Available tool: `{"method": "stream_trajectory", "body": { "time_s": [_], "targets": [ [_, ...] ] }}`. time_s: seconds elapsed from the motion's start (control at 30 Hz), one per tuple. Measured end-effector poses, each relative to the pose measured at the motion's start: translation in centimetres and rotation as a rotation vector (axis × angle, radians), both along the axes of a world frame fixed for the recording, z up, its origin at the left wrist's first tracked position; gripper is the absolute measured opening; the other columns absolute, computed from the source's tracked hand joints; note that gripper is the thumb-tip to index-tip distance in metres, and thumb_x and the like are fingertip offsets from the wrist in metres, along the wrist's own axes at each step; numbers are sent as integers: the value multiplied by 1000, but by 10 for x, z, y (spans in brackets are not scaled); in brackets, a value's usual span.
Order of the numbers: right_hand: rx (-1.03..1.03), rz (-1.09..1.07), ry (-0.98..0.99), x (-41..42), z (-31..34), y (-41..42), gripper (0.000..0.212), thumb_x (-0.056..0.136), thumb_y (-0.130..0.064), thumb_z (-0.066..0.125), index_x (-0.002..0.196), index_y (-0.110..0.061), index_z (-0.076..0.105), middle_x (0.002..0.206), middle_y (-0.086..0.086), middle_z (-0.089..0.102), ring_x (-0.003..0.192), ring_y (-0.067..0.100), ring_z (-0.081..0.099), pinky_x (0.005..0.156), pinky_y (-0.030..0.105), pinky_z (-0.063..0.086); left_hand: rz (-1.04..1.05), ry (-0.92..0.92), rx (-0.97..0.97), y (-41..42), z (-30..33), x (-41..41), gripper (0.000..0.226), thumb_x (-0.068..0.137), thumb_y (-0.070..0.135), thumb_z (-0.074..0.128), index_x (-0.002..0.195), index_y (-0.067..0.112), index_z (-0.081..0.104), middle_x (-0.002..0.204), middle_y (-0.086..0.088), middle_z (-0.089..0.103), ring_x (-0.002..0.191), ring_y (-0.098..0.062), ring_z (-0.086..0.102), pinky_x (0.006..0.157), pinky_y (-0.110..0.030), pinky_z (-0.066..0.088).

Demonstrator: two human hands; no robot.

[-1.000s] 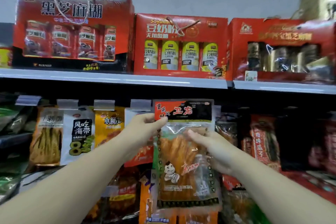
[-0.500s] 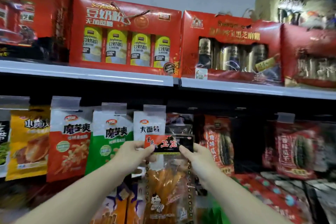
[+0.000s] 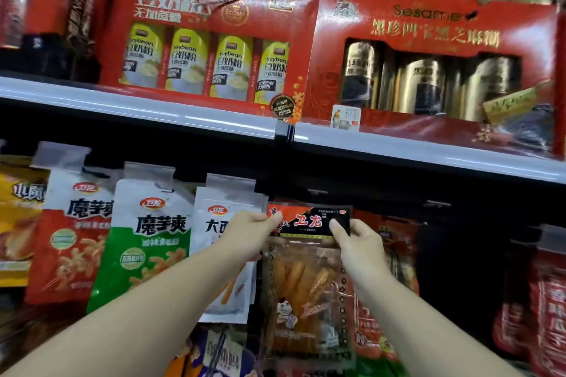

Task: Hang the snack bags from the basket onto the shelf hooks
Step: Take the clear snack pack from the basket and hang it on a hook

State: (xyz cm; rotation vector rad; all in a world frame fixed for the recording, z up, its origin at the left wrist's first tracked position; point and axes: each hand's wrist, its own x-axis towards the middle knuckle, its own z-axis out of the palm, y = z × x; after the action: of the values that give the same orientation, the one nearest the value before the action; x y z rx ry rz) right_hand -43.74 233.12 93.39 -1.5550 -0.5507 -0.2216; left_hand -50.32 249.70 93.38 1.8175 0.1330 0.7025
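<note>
Head view: left hand (image 3: 248,234) pinching the top left corner of the snack bag (image 3: 307,285), right hand (image 3: 356,243) pinching the top right corner. Held upright below the shelf edge (image 3: 428,154), just right of the white hanging bag (image 3: 226,254), overlapping red bags (image 3: 395,254) behind. Dark open gap further right.

Up above both hands, a shelf (image 3: 196,118) carrying red gift boxes: soybean powder box (image 3: 208,43) over the left hand (image 3: 245,234), sesame box (image 3: 428,61) over the right hand (image 3: 356,242).
</note>
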Motion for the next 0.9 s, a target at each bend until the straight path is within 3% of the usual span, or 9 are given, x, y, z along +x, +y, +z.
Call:
{"method": "stream_trajectory", "body": {
  "time_s": [0.1,0.2,0.27,0.37,0.5,0.67,0.73,0.8,0.9],
  "targets": [
    [-8,-23,22,6,0,6,27,97,-24,53,116,-4,54,110,-1,52,101,34,60,93,46,48,52,-1,39,3,0,8,28,95,44,52,80,22,60,85,-7,55,68,-17,52,61,-27,44],
    [-10,-40,53,10,-2,12,14,96,-27,55,93,-14,61,86,11,62,69,28,55,68,40,50,74,3,63,7,-1,14,31,95,46,50,74,24,58,83,-7,48,71,-19,47,62,-27,43],
    [-1,-40,83,14,-2,12,18,95,-27,56,86,-13,61,90,19,64,70,26,55,64,40,55,73,5,74,6,0,18,29,95,46,49,72,30,54,73,-2,46,66,-19,46,60,-27,41],
    [-19,-67,96,21,-2,9,25,96,-27,55,98,-2,61,95,21,65,69,26,56,47,20,49,63,1,71,7,2,26,26,95,45,50,75,29,55,50,5,36,49,-12,38,52,-22,37],
    [-24,-70,88,30,-4,12,39,95,-26,55,113,9,52,117,31,56,110,49,52,68,40,57,52,15,98,14,-1,35,27,96,43,48,85,19,53,35,12,25,38,-8,28,45,-19,30],
    [-30,-93,121,33,-6,18,29,96,-25,54,112,-1,58,121,20,59,112,44,56,92,50,48,55,28,83,24,-7,50,32,95,43,50,89,13,63,33,11,26,39,-10,29,45,-19,30],
    [-4,-78,146,35,-6,23,8,96,-26,55,93,-19,57,119,9,56,92,35,63,78,42,54,81,40,100,28,-7,62,36,95,44,51,87,11,63,34,11,28,36,-10,29,41,-17,29],
    [2,-84,129,46,-7,25,13,96,-25,55,83,-26,52,116,9,51,81,31,62,67,35,55,107,52,117,32,-7,75,38,94,45,51,73,14,54,42,6,30,39,-13,32,43,-18,30],
    [-14,-54,144,70,-8,30,26,96,-25,54,116,-8,54,127,17,53,74,27,54,59,26,50,140,82,122,35,-6,92,41,95,46,49,68,16,45,59,-4,40,46,-16,40,43,-18,32]
  ]
}}
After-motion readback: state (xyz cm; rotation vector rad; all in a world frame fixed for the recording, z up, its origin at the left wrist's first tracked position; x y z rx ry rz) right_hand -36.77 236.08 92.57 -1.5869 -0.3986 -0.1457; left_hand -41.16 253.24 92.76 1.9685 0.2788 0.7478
